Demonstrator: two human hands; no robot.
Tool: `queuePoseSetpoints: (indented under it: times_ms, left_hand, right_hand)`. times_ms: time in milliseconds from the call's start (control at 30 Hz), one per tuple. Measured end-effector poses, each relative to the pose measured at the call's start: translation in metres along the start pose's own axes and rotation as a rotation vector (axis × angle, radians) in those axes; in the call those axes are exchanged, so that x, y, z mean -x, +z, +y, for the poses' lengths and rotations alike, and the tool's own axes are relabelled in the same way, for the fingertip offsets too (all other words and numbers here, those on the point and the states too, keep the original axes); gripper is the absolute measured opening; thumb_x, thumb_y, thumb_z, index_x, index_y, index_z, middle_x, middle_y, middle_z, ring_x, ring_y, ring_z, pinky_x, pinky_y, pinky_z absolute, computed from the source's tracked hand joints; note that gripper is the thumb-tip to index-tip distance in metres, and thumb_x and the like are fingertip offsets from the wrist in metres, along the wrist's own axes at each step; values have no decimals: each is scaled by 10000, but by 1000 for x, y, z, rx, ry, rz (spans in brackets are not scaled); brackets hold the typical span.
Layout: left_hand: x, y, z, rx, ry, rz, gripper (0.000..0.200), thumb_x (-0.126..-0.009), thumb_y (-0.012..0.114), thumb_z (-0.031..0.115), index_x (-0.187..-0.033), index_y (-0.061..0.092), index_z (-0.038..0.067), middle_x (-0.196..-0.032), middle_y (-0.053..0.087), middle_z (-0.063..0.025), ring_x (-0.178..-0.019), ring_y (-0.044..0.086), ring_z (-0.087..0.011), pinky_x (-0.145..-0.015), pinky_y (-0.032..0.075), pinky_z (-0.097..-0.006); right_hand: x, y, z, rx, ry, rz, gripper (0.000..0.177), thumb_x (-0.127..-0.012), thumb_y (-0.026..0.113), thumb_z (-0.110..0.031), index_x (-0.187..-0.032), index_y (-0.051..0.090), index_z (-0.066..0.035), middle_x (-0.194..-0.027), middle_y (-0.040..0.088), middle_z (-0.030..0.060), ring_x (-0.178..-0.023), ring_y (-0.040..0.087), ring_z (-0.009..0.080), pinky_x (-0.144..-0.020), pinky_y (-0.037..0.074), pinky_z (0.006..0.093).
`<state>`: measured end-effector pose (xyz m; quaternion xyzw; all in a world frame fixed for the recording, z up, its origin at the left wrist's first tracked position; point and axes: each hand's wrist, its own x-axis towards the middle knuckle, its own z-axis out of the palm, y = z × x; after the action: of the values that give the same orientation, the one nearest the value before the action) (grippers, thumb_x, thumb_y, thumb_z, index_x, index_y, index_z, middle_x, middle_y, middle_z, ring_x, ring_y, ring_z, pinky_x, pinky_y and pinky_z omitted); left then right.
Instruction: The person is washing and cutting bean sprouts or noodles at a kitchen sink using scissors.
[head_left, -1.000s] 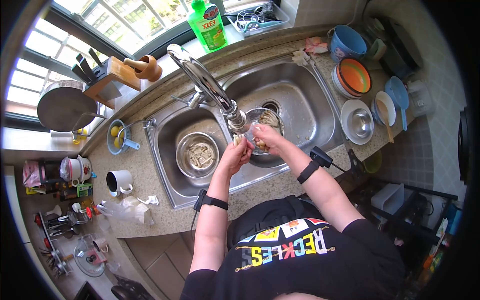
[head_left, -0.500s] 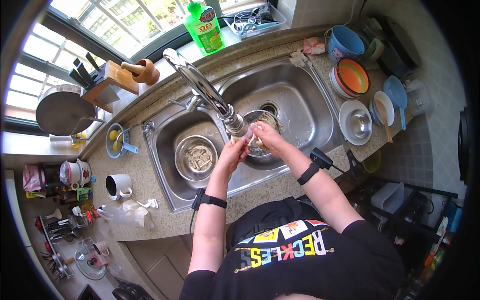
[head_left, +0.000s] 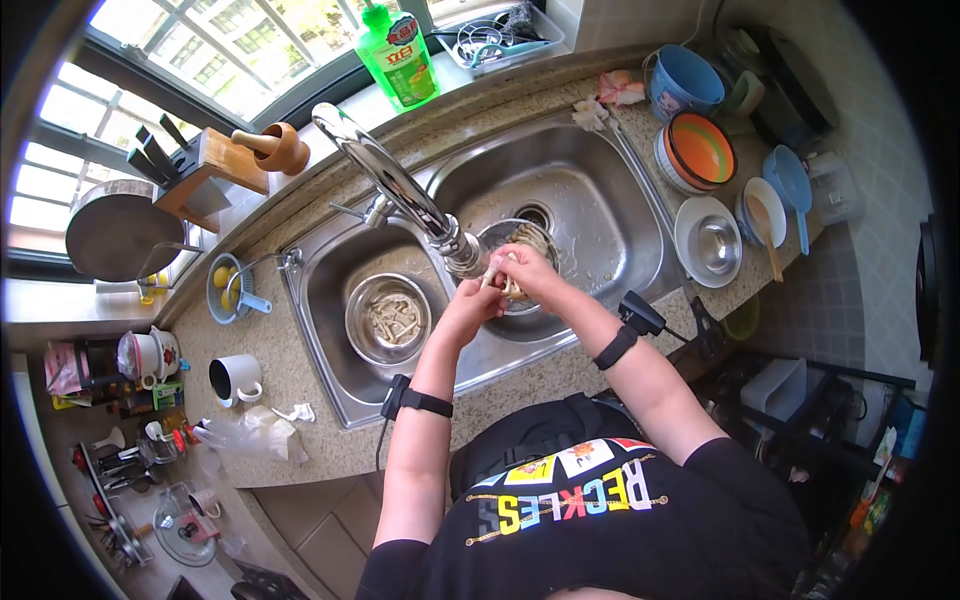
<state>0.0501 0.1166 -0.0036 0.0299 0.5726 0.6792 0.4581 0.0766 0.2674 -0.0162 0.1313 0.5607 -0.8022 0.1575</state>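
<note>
My left hand (head_left: 473, 310) and my right hand (head_left: 530, 272) meet close together, fingers closed on a pale, slender food piece (head_left: 491, 272). They are over the front of a metal bowl (head_left: 487, 238) in the right basin, partly hiding it. More pale and brownish strips (head_left: 537, 238) lie in that bowl. The faucet head (head_left: 462, 256) hangs just left of my fingers. In the left basin, a second metal bowl (head_left: 352, 328) holds several whitish, finger-like pieces (head_left: 396, 318).
Bowls (head_left: 703, 150), a metal dish (head_left: 717, 243) and a blue ladle-like strainer (head_left: 789, 180) line the right counter. A white mug (head_left: 236, 380), plastic bag (head_left: 262, 432) and blue basket with yellow items (head_left: 236, 290) stand left. Behind are a green detergent bottle (head_left: 398, 60) and knife block (head_left: 222, 168).
My hands have moved slightly away from under the faucet head, toward the right bowl, still pinching the pale piece. The whole view has shifted a little.
</note>
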Motion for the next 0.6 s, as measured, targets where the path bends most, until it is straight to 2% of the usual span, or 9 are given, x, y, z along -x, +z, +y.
queuePoseSetpoints:
  times_ms: [33, 167, 233, 333, 367, 433, 467, 533, 600]
  left_hand:
    - [1, 1, 3, 182, -7, -15, 87, -827, 453, 102, -802, 514, 46, -645, 520, -29, -533, 487, -113, -510, 394, -230]
    - [-3, -8, -6, 181, -33, -14, 107, -821, 441, 113, -784, 519, 49, -642, 518, -31, -551, 492, -113, -515, 397, -236]
    - [-9, -15, -12, 244, -75, -89, 166, -860, 440, 167, -790, 538, 52, -659, 527, -27, -578, 505, -114, -520, 400, -235]
    - [0, 1, 1, 319, -54, 18, 237, -893, 459, 246, -813, 560, 46, -684, 538, -22, -578, 507, -111, -515, 401, -232]
    - [-3, -1, -2, 318, -54, 17, 237, -893, 459, 246, -813, 560, 46, -684, 538, -22, -578, 507, -111, -515, 401, -232]
    - [-8, -7, -12, 230, -1, -100, 234, -911, 453, 265, -955, 538, 52, -785, 553, -28, -600, 492, -106, -538, 396, -228]
    - [-8, -5, -12, 230, -4, -102, 234, -911, 453, 265, -955, 538, 52, -785, 553, -28, -600, 492, -106, -538, 396, -228]
    - [-11, -1, -12, 180, -16, -31, 231, -915, 447, 236, -971, 537, 30, -784, 566, -32, -622, 529, -109, -557, 434, -224]
    - [-10, 1, -8, 141, -27, -26, 227, -915, 448, 226, -979, 536, 27, -792, 569, -35, -639, 544, -113, -571, 451, -226]
  right_hand:
    - [-2, -2, 4, -25, -18, 23, 129, -846, 573, -174, -880, 545, -53, -739, 574, 11, -635, 531, 74, -577, 438, 221]
    - [5, 4, 1, 90, -111, 26, 138, -872, 534, -190, -894, 535, -53, -749, 576, 20, -645, 532, 72, -579, 440, 224]
    - [6, 5, 7, 199, -165, 43, 137, -886, 515, -190, -873, 535, -55, -749, 575, 24, -649, 532, 72, -581, 441, 226]
    - [6, 3, 7, 30, -77, 83, 127, -882, 529, -182, -849, 532, -59, -745, 575, 20, -646, 532, 75, -578, 444, 229]
    - [7, 2, 4, 29, -78, 84, 127, -882, 529, -182, -849, 532, -59, -745, 575, 20, -646, 532, 75, -578, 444, 229]
    - [12, 1, 0, -189, 4, 68, 144, -846, 580, -180, -844, 547, -40, -716, 578, 24, -618, 539, 84, -549, 445, 237]
    - [11, 1, 3, -191, 4, 71, 144, -846, 580, -180, -844, 547, -40, -716, 578, 24, -618, 539, 84, -549, 445, 237]
    - [8, 2, 10, -3, -130, 202, 150, -851, 573, -182, -840, 539, -36, -700, 568, 24, -606, 531, 85, -543, 442, 239]
    - [10, 3, 7, 38, -131, 229, 140, -849, 573, -172, -846, 538, -36, -704, 566, 21, -621, 529, 81, -547, 443, 237]
